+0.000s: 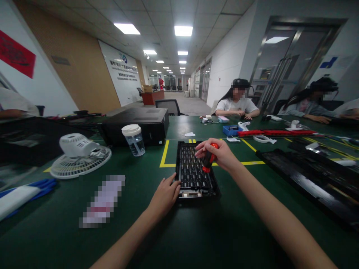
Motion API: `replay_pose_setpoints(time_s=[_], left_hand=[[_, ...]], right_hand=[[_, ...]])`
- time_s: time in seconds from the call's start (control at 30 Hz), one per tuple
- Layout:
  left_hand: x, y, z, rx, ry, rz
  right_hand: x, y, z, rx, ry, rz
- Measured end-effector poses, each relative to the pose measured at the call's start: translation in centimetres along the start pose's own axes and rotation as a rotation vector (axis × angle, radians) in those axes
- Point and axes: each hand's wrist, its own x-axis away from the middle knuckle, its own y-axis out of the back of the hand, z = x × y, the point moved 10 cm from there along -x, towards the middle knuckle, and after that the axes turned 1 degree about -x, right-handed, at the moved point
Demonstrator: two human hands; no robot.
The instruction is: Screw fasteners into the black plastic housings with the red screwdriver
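A black plastic casing (193, 173) with rows of moulded, ribbed cells lies flat on the green table before me. Along its near end sits a strip with pale parts (190, 194). My left hand (165, 192) rests at the casing's left near edge, fingers stretched out and touching the rim. Above the casing's right side, my right hand (220, 153) is closed round a screwdriver (208, 160) with a red and black handle. The handle is tilted, and I cannot make out the shaft or tip.
Left are a white fan (81, 155), a lidded clear cup (134, 141), a black box-shaped unit (137, 123) and blue-and-white gloves (25, 196). Right lies a long black panel (305, 183). Farther back are a blue tray (230, 130) and a seated person (237, 101). Yellow tape (162, 158) marks the table.
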Motion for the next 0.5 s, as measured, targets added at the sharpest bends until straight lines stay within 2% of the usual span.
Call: replay_pose_setpoints(time_s=[0.2,0.5], left_hand=[[0.1,0.1,-0.1,-0.017,0.007,0.018],[0.0,0.2,-0.1,-0.028,0.009,0.024]], right_hand=[[-0.8,-0.9,-0.6,-0.169,0.009,0.118],[-1.3,-1.9,-2.1,-0.278,-0.123,0.196]])
